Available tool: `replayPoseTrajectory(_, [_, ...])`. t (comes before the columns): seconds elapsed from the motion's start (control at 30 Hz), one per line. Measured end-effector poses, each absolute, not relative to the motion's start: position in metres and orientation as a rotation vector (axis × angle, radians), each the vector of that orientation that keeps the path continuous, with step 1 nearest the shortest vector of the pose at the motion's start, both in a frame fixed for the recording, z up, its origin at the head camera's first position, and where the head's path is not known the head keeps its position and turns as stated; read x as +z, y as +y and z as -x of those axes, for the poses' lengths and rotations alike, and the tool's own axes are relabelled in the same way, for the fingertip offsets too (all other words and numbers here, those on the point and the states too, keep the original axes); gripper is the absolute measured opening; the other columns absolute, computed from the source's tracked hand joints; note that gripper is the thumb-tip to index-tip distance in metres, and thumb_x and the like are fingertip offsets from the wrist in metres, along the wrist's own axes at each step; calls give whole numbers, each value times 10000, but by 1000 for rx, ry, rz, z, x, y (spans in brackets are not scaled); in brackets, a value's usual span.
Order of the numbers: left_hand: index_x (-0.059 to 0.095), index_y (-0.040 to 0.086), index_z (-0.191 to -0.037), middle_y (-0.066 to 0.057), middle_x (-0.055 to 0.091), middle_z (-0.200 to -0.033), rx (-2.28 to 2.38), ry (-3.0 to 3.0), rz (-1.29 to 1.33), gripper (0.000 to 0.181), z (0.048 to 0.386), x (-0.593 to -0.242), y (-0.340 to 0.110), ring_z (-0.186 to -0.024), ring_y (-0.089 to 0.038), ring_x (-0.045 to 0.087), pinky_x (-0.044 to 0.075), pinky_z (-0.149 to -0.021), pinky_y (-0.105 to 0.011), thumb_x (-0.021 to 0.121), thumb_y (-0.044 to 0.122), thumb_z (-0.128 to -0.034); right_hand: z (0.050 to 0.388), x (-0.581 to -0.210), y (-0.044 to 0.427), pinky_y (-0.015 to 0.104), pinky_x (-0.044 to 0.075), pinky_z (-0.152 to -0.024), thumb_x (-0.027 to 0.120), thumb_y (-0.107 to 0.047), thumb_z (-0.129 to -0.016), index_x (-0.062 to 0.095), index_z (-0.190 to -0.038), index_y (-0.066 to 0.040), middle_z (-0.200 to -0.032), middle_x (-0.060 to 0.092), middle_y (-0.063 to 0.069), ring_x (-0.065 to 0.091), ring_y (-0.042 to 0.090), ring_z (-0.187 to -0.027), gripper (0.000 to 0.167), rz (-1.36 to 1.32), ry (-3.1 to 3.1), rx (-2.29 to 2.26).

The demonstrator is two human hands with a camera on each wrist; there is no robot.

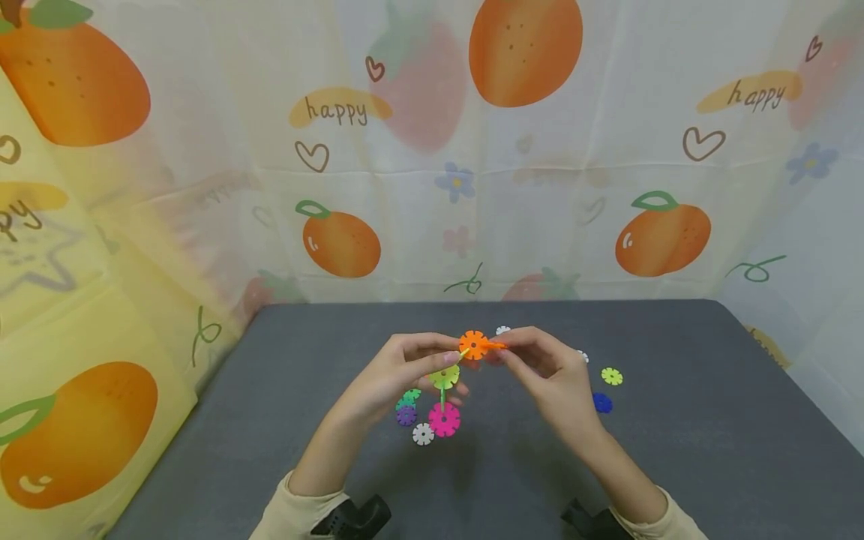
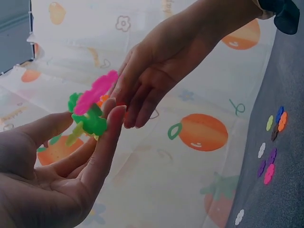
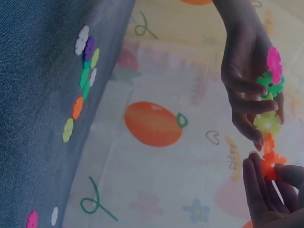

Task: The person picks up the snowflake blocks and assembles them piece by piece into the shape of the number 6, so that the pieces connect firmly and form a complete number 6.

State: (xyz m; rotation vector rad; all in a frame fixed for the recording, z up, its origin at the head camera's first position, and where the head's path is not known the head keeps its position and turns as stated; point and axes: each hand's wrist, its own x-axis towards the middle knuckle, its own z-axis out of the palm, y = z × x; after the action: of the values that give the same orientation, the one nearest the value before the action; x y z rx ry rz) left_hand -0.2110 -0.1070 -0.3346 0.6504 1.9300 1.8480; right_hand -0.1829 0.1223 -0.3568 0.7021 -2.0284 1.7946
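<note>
Chain (image 1: pixel 445 377): linked notched discs, held up over table (image 1: pixel 270 420), one hand at each side.
Chain order: pink disc (image 1: pixel 444 420) at low end, green disc (image 1: pixel 442 396) edge-on, yellow disc (image 3: pixel 267 122), orange disc (image 1: pixel 474 346) at top.
Long axis: slants down in head view, orange disc to pink disc, low end toward the person.
Left hand (image 1: pixel 398 367): left of chain, the nearer hand to its length; thumb and fingers curled in round its upper part, small gap, gripping it.
Right hand (image 1: pixel 550 367): right of chain's top; thumb and fingertips nearly together, pinching end disc.
End disc (image 1: pixel 498 346): orange, right of chain's orange disc, edge-on in head view, crosswise to it; edges meet, slot depth can't tell.
Loose, left of chain: purple disc (image 1: pixel 406 415), teal disc (image 1: pixel 412 394); white disc (image 1: pixel 423 434) just beside pink end.
Loose, right of chain: blue disc (image 1: pixel 603 403), lime disc (image 1: pixel 612 376), beyond right hand.
Backdrop: fruit-print cloth (image 1: pixel 405 195) behind chain.
</note>
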Motion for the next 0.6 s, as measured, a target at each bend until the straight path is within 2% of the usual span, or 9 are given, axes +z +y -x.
replayPoseTrajectory(0.2, [639, 12, -1211, -168, 726, -1046, 1857, 1929, -611, 355, 212, -336, -106, -736, -261, 749, 610, -718, -433, 587, 279, -981, 184, -358, 122, 310, 577, -870, 674, 28, -872, 681, -1094, -54, -1046, 704, 116, 723, 183, -956, 237, -754, -2014, 1821])
replayPoseTrajectory(0.33, [633, -9, -1149, -166, 743, -960, 1888, 1932, -563, 363, 214, -340, -104, -682, -262, 741, 609, -677, -452, 582, 310, -982, 187, -363, 121, 247, 575, -865, 684, -27, -883, 677, -1111, -82, -1057, 710, 94, 718, 121, -951, 235, -740, -2087, 1768])
replayPoseTrajectory(0.47, [612, -38, -1108, -142, 739, -874, 1955, 1921, -507, 321, 216, -343, -103, -602, -214, 708, 609, -643, -446, 587, 256, -983, 192, -372, 116, 268, 592, -808, 580, -97, -974, 620, -1213, -73, -1079, 712, 148, 726, 154, -878, 243, -706, -2139, 1795])
replayPoseTrajectory(0.6, [587, -34, -1062, -117, 739, -837, 2021, 1880, -466, 270, 218, -344, -103, -562, -184, 680, 610, -628, -404, 553, 226, -1000, 198, -387, 106, 290, 595, -750, 501, -183, -1025, 637, -1156, -62, -1015, 717, 177, 718, 221, -815, 224, -677, -2324, 1776])
